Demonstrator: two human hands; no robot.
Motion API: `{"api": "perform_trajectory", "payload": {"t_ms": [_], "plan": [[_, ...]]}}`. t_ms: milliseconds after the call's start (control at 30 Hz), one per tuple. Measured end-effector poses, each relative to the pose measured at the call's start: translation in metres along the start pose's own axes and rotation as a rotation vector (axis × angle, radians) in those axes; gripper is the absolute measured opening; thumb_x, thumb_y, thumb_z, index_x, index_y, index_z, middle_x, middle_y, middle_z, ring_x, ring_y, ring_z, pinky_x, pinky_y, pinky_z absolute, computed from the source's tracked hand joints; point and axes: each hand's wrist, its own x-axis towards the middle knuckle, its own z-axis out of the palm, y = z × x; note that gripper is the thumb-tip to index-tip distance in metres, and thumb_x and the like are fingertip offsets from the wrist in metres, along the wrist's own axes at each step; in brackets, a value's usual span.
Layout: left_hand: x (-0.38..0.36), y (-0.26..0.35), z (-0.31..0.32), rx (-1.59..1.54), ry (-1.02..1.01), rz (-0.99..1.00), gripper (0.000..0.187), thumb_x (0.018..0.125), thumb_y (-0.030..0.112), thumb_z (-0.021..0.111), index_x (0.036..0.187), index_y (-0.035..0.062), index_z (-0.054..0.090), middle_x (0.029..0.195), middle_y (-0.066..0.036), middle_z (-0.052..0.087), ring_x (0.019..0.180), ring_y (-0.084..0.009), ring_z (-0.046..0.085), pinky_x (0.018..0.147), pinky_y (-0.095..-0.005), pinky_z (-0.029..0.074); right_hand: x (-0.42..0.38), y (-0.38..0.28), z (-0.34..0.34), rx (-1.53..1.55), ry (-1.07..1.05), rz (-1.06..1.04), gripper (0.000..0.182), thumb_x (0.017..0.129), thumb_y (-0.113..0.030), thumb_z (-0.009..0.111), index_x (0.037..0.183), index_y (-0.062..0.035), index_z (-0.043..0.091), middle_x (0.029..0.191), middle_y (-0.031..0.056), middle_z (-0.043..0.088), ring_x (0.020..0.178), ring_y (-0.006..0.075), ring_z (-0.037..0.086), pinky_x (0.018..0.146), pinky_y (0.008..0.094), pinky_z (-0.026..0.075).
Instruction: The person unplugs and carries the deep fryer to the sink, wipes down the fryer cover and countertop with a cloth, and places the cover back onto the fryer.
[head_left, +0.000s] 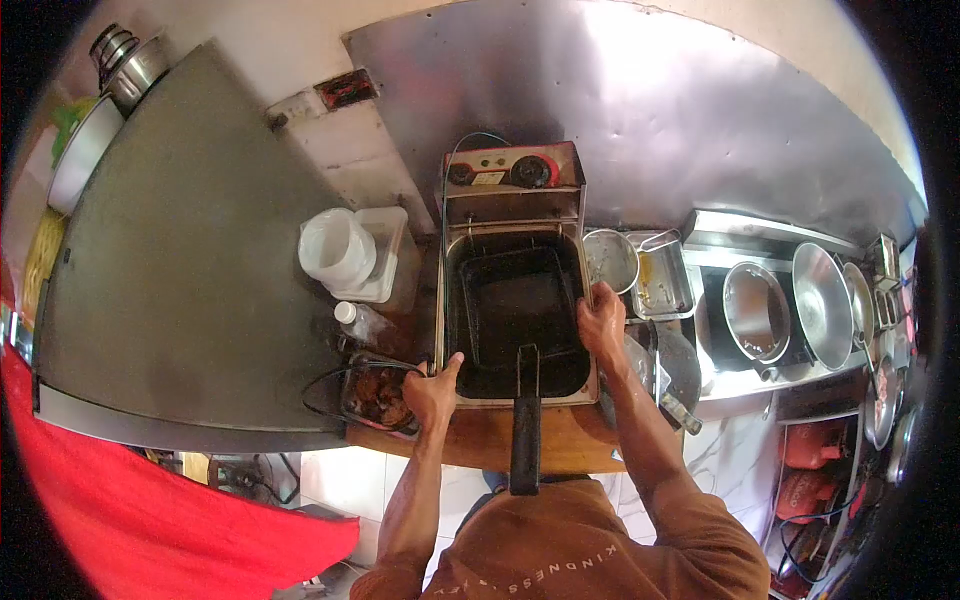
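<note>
An electric deep fryer (514, 209) stands on the wooden counter in front of me, its control panel with a dark knob (535, 171) at the back. Inside its dark well sits a fry basket, whose black handle (526, 440) sticks out towards my body. My left hand (433, 393) is closed on the fryer's left front edge, thumb on the rim. On the opposite side my right hand (602, 322) grips the right edge, its fingers partly hidden. Close to my left hand is a container of brown pieces (378, 394), which I cannot identify.
White plastic tubs (338, 250) and a capped bottle (360, 322) stand left of the fryer. To the right are a metal tray (662, 285), a round strainer (610, 262) and a stove with several pans (757, 312). Red gas cylinders (810, 445) stand below. A large grey surface (190, 270) fills the left.
</note>
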Motion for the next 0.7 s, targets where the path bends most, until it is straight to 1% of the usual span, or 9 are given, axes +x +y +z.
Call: {"api": "perform_trajectory", "payload": {"t_ms": [33, 100, 200, 300, 333, 400, 500, 633, 700], "plan": [[-0.003, -0.001, 0.001, 0.019, 0.061, 0.03, 0.066, 0.069, 0.047, 0.09, 0.086, -0.0133, 0.07, 0.081, -0.028, 0.071, 0.079, -0.0414, 0.071, 0.074, -0.0459, 0.053, -0.001, -0.004, -0.003, -0.003, -0.016, 0.008, 0.018, 0.082, -0.013, 0.064, 0.091, 0.002, 0.06, 0.086, 0.0277, 0.065, 0.084, 0.0478, 0.065, 0.075, 0.0493, 0.05], [-0.009, -0.001, 0.002, 0.055, 0.186, 0.086, 0.065, 0.07, 0.047, 0.09, 0.088, -0.0129, 0.07, 0.083, -0.028, 0.071, 0.081, -0.0412, 0.071, 0.075, -0.0456, 0.053, -0.003, -0.013, -0.011, -0.016, -0.023, 0.012, 0.018, 0.082, -0.013, 0.065, 0.09, 0.0022, 0.06, 0.085, 0.0273, 0.065, 0.083, 0.0468, 0.065, 0.074, 0.0488, 0.05], [-0.01, 0.001, -0.006, -0.021, 0.083, 0.071, 0.067, 0.07, 0.046, 0.09, 0.09, -0.0145, 0.07, 0.085, -0.03, 0.071, 0.085, -0.042, 0.071, 0.077, -0.0447, 0.053, -0.003, -0.023, -0.02, 0.011, -0.032, -0.003, 0.018, 0.082, -0.014, 0.064, 0.089, 0.0024, 0.06, 0.083, 0.0264, 0.065, 0.08, 0.0448, 0.065, 0.074, 0.0479, 0.05], [-0.003, -0.012, -0.002, -0.009, 0.104, 0.118, 0.061, 0.071, 0.046, 0.089, 0.085, -0.0099, 0.071, 0.078, -0.024, 0.071, 0.075, -0.0392, 0.07, 0.071, -0.0451, 0.051, 0.0, -0.016, -0.022, 0.049, -0.022, -0.038, 0.019, 0.082, -0.015, 0.064, 0.089, 0.0027, 0.059, 0.081, 0.0254, 0.064, 0.076, 0.0425, 0.063, 0.073, 0.0465, 0.05], [-0.005, -0.013, -0.002, -0.038, 0.099, 0.119, 0.057, 0.072, 0.046, 0.089, 0.082, -0.0078, 0.07, 0.074, -0.021, 0.07, 0.071, -0.0367, 0.067, 0.069, -0.045, 0.05, 0.003, -0.014, -0.022, 0.06, -0.011, -0.053, 0.02, 0.082, -0.015, 0.064, 0.088, 0.0029, 0.059, 0.081, 0.025, 0.064, 0.075, 0.0417, 0.063, 0.073, 0.0459, 0.05], [-0.027, 0.025, -0.025, -0.094, 0.088, 0.121, 0.051, 0.073, 0.044, 0.088, 0.076, -0.0036, 0.07, 0.067, -0.016, 0.068, 0.062, -0.0317, 0.063, 0.064, -0.0447, 0.047, 0.003, -0.022, -0.029, 0.042, -0.004, -0.064, 0.02, 0.082, -0.015, 0.064, 0.088, 0.0031, 0.059, 0.08, 0.0248, 0.063, 0.074, 0.0397, 0.063, 0.072, 0.0452, 0.05], [-0.034, 0.027, -0.031, -0.156, 0.06, 0.127, 0.046, 0.075, 0.04, 0.088, 0.07, -0.0002, 0.067, 0.059, -0.01, 0.064, 0.055, -0.0246, 0.054, 0.06, -0.0432, 0.043, 0.002, -0.04, -0.045, 0.027, -0.027, -0.064, 0.02, 0.083, -0.015, 0.065, 0.088, 0.0034, 0.058, 0.079, 0.0241, 0.063, 0.073, 0.0371, 0.063, 0.072, 0.0442, 0.05], [-0.046, 0.03, -0.039, -0.156, 0.097, 0.161, 0.042, 0.076, 0.036, 0.089, 0.072, -0.0005, 0.069, 0.061, -0.011, 0.065, 0.056, -0.0225, 0.055, 0.06, -0.0412, 0.044, 0.001, -0.046, -0.054, 0.098, -0.05, -0.103, 0.019, 0.083, -0.013, 0.065, 0.089, 0.0037, 0.059, 0.081, 0.0231, 0.064, 0.074, 0.0347, 0.063, 0.073, 0.0431, 0.05], [-0.055, 0.035, -0.047, -0.161, 0.103, 0.172, 0.04, 0.076, 0.034, 0.089, 0.073, -0.0007, 0.069, 0.062, -0.011, 0.065, 0.057, -0.0226, 0.056, 0.061, -0.0408, 0.045, 0.001, -0.049, -0.059, 0.07, -0.069, -0.119, 0.017, 0.084, -0.011, 0.064, 0.09, 0.0039, 0.06, 0.082, 0.0221, 0.065, 0.074, 0.0338, 0.064, 0.073, 0.0427, 0.051]]}}
